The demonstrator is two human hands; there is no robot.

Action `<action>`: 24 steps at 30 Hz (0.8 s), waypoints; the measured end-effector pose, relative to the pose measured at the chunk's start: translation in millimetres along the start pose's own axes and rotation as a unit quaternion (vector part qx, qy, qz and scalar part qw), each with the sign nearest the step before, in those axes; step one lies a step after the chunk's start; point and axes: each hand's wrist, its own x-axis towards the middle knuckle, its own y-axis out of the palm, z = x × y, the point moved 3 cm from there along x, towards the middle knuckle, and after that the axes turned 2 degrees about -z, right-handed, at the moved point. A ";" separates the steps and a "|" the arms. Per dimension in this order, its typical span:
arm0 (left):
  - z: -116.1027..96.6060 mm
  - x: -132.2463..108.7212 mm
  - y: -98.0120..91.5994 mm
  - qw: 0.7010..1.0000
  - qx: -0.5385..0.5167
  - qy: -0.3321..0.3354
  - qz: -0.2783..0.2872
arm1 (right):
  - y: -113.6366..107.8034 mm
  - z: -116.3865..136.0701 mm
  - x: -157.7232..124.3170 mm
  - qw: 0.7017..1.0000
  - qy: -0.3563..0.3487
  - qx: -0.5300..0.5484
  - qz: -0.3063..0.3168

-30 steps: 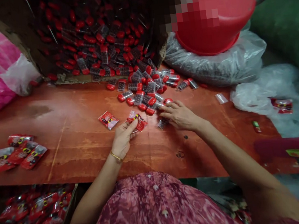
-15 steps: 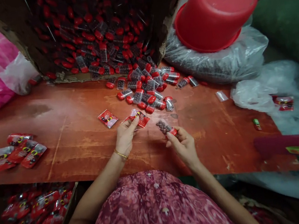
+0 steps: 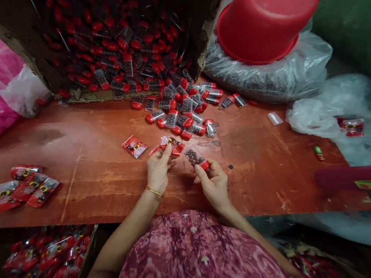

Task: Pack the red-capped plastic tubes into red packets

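Between its thumb and fingers my left hand (image 3: 158, 168) pinches a red printed packet (image 3: 177, 146), just above the table. My right hand (image 3: 213, 181) is closed on the red-capped end of a small clear container (image 3: 193, 157) filled with dark brown balls; its clear end points up and left toward the packet. The two stay slightly apart. Left of my left hand another red packet (image 3: 134, 146) lies flat. Beyond my hands, a loose pile of similar red-capped containers (image 3: 178, 112) spreads over the table.
A tipped cardboard box (image 3: 12, 47) full of such containers opens toward me. Several filled packets (image 3: 31, 189) lie at left, above a box of packets (image 3: 48, 264). An upturned red tub (image 3: 268, 16) rests on a plastic bag (image 3: 266, 79) of dark contents. A small green-topped bottle (image 3: 318, 153) lies at right.
My right hand has moved left with the container, bringing it closer to the packet. My left hand keeps its pinch and has barely shifted. A small dark spot now shows right of my right hand.
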 end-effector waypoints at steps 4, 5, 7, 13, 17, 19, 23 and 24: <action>-1.3 -0.6 0.7 1.000 0.003 0.003 0.003 | -0.4 1.0 -0.8 1.000 -0.007 -0.003 -0.012; -1.3 -1.1 1.0 1.000 0.004 0.006 0.004 | 0.0 0.7 -1.1 1.000 -0.007 -0.002 -0.014; -0.6 -2.2 1.6 1.000 0.007 0.010 0.003 | 1.0 -0.4 -1.3 1.000 -0.005 0.002 -0.014; 3.9 -5.4 2.1 1.000 0.018 0.004 0.013 | -0.1 -4.0 -2.1 1.000 0.011 0.001 -0.013; 3.3 -4.7 -0.2 0.999 0.034 0.014 0.002 | -4.3 -2.5 -4.3 0.999 0.010 -0.002 -0.033; 2.7 -4.1 -0.6 0.999 0.039 0.016 -0.002 | -5.3 -1.4 -4.9 0.999 0.013 0.001 -0.042; 4.0 -3.7 0.5 0.999 0.047 0.019 -0.003 | -3.4 0.5 -3.6 0.999 0.012 0.009 -0.041; 4.6 -3.8 0.9 0.999 0.050 0.021 -0.002 | -2.5 0.4 -3.2 0.999 0.012 0.010 -0.038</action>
